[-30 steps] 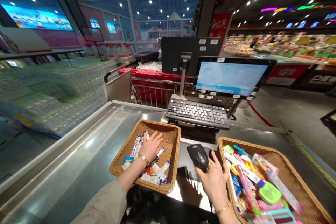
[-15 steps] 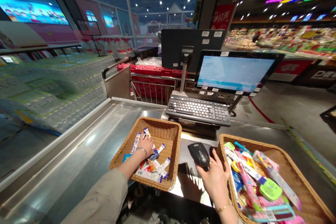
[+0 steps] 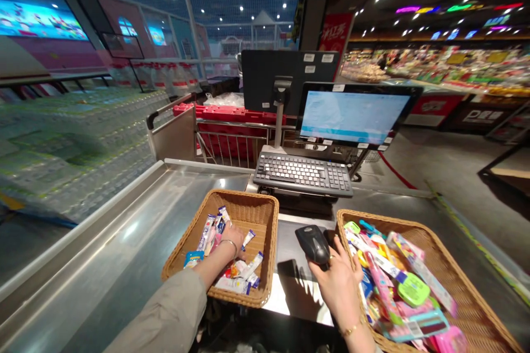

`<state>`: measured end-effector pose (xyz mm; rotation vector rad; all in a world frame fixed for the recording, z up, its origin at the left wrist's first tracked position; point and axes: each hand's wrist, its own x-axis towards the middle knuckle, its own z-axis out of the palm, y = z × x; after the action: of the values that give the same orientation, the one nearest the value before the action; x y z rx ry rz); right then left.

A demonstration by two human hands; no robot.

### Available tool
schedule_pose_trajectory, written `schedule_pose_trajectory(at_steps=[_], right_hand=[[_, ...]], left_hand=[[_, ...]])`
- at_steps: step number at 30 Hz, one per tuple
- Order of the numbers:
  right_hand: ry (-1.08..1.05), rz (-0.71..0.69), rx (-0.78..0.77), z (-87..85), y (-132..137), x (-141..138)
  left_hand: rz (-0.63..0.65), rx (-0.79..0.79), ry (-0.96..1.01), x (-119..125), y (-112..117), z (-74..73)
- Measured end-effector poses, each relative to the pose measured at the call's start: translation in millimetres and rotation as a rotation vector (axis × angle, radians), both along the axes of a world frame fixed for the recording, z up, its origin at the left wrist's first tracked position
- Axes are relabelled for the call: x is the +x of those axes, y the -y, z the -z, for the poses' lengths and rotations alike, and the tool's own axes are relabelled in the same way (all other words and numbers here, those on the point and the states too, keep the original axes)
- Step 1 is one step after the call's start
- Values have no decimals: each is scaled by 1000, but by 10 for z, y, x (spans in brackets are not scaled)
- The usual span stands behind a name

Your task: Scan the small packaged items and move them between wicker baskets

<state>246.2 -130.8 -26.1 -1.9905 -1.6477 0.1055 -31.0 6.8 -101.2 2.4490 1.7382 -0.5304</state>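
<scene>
My left hand (image 3: pixel 232 238) reaches down into the left wicker basket (image 3: pixel 274 237), among small candy packets. Its fingertips are hidden, so I cannot tell whether it grips anything. White-and-blue stick packets (image 3: pixel 207 231) lie beside it, with a blue packet (image 3: pixel 192 258) near the basket's left wall. Between the two baskets, my right hand (image 3: pixel 337 276) is closed around a black barcode scanner (image 3: pixel 313 244), whose head points up and away from me. Just right of that hand stands a second wicker basket (image 3: pixel 467 276), full of colourful packaged sweets, including a green-lidded box (image 3: pixel 413 289).
Both baskets rest on a metal checkout counter (image 3: pixel 136 215). Behind them are a keyboard (image 3: pixel 304 172), a lit screen (image 3: pixel 354 116) and a second monitor (image 3: pixel 265 80) seen from behind. A trolley (image 3: pixel 171 132) stands beyond the counter, and stacked bottled drinks (image 3: pixel 74 138) are at left.
My left hand has shifted slightly deeper and nearer within the left basket, stirring the packets. My right hand keeps the scanner in nearly the same place. The view has turned a little right.
</scene>
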Motion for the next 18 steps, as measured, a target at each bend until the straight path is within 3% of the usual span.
schedule_pose_trajectory(at_steps=[4,9,13,18], right_hand=[[33,25,16,34,-7,31],[52,14,40,69,-28,52],[39,8,35,56,-21,59],[22,27,34,58,-13,67]], left_hand=[[-85,14,97,-22,-109,-110],[-285,0,268,-137,-345,-211],[-360,-75,416,-181,-402,-117],[-321,-141,504,-182,-342,7]])
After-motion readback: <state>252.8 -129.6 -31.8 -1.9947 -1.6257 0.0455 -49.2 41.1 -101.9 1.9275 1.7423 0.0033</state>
